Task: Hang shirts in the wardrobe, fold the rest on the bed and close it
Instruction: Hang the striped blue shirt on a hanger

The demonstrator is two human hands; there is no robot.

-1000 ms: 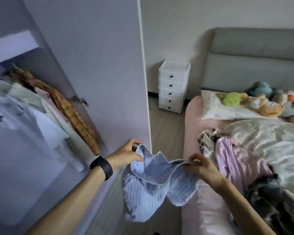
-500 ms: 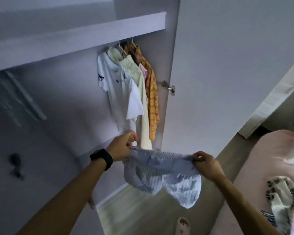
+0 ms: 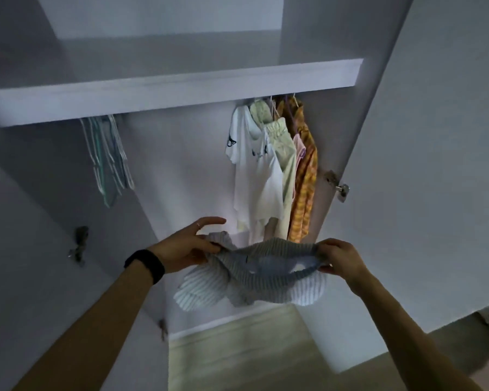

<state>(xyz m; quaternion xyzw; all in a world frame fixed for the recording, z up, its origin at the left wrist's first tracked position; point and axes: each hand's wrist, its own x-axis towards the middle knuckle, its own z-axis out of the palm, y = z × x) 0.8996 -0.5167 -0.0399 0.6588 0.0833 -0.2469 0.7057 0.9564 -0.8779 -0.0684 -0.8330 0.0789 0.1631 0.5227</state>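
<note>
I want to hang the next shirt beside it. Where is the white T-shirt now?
In the head view, the white T-shirt hangs under the wardrobe shelf, right of centre, leftmost of its group, beside the pale green garment.

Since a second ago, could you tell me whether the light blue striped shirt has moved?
Yes. The light blue striped shirt moved left: it was well right of the hanging orange checked shirt, now directly below it.

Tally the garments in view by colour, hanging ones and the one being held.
White T-shirt, hanging: 1
Pale green garment, hanging: 1
Pink garment, hanging: 1
Orange plaid shirt, hanging: 1
Blue striped shirt, held: 1
Total: 5
</note>
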